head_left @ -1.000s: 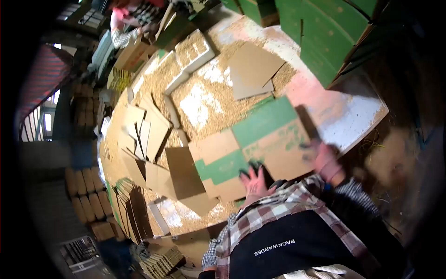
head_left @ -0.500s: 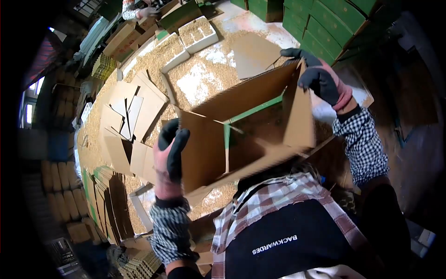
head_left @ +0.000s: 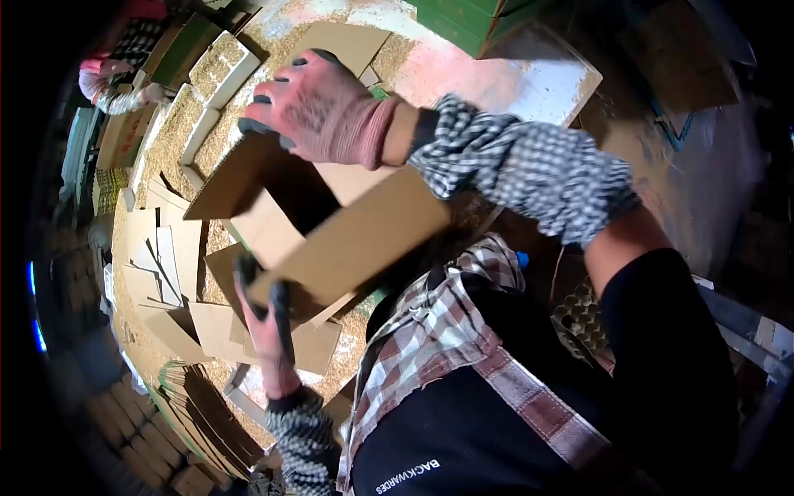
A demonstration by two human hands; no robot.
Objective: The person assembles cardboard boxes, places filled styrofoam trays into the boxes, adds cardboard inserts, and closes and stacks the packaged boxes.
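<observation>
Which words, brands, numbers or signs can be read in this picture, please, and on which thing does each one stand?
"BACKWARDES": pale letters on the front of the wearer's dark top.
Dark print on the back of the right glove: too unclear to read.
Red marks on the background carton: too small and blurred to read.
I can make out no number.

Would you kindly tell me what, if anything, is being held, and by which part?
A cardboard box: the left hand grips its near left corner, and the right hand lies over its far edge, where its grip cannot be seen clearly.
</observation>
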